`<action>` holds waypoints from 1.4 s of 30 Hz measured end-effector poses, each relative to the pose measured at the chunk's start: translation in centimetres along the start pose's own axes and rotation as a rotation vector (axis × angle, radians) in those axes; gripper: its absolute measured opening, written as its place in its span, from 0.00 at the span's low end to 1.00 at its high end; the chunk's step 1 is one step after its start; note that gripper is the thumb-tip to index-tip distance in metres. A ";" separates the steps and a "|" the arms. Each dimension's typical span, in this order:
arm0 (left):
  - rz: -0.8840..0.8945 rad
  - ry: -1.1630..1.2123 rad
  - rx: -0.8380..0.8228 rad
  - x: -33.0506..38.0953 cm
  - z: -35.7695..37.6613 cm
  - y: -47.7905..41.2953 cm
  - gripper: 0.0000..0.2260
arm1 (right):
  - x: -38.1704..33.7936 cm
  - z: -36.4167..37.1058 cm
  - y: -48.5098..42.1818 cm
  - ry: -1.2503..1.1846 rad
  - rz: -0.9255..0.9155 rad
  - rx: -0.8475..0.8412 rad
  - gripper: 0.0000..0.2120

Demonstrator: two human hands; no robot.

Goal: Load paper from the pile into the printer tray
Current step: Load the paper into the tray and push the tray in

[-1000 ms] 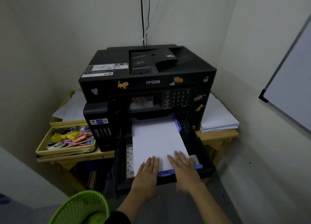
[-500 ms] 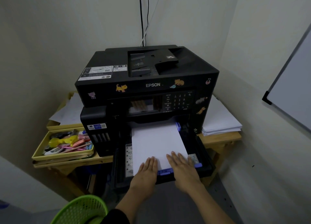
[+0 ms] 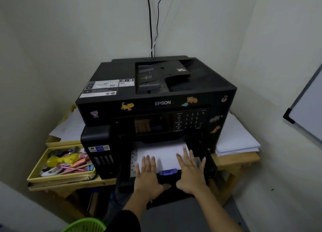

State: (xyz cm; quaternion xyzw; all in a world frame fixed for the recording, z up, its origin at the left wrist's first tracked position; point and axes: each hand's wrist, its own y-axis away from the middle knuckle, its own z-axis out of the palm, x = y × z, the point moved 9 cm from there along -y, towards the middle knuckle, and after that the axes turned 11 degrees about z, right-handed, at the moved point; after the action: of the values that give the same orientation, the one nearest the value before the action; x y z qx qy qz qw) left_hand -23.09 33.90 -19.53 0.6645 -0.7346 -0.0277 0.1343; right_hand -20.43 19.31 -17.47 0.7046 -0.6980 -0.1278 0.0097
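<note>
A black Epson printer (image 3: 156,94) stands on a wooden table. Its black paper tray (image 3: 208,163) sticks out a short way from the front, with a stack of white paper (image 3: 162,153) lying in it and a purple guide tab (image 3: 167,172) at the front edge. My left hand (image 3: 148,176) and my right hand (image 3: 190,170) lie flat on the paper and the tray's front, fingers spread, palms against the front edge. A pile of white paper (image 3: 235,141) rests on the table to the right of the printer.
A yellow tray (image 3: 43,162) of pens and small items sits left of the printer, with loose sheets (image 3: 69,127) behind it. A green basket (image 3: 85,225) is at the bottom left. A whiteboard (image 3: 306,116) hangs on the right wall. Cables (image 3: 151,22) run up the corner.
The tray has slid further into the printer, so less paper shows. Both hands moved forward with it, still flat on the paper and the tray front.
</note>
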 end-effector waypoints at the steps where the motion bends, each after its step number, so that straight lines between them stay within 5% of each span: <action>1: -0.030 0.073 0.085 -0.1 -0.5 0.5 0.52 | 0.7 -0.3 0.2 -0.102 0.036 0.012 0.47; 5: -0.324 0.371 0.544 -1.6 -1.9 3.8 0.55 | 4.3 -1.2 1.4 -0.479 0.340 0.249 0.41; 8: -0.651 0.648 0.535 -2.2 0.2 5.6 0.54 | 5.5 0.3 2.0 -0.745 0.572 0.239 0.43; 13: -0.914 1.089 0.632 -2.0 0.8 6.3 0.59 | 5.5 1.2 2.1 -1.152 0.787 0.196 0.47; 24: -0.904 1.359 0.651 -3.5 -0.4 3.0 0.62 | 4.3 1.2 -1.0 -1.466 0.787 0.070 0.43; 28: -1.024 1.530 0.644 -4.1 -2.4 1.5 0.59 | 4.0 0.4 -3.8 -1.860 0.806 0.002 0.46; 33: -1.149 1.888 0.769 -4.6 -2.9 -1.0 0.73 | 3.0 -0.4 -6.5 -2.177 0.790 -0.153 0.51; 42: -1.164 1.993 0.920 -5.0 -2.6 -2.5 0.73 | 3.7 0.7 -8.4 -2.156 0.927 -0.118 0.47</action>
State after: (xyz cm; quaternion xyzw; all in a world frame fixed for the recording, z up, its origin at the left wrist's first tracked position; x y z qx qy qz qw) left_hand -19.62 38.89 -18.41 0.6081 0.1499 0.6935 0.3562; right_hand -12.32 15.99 -20.35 -0.0908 -0.5279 -0.6746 -0.5080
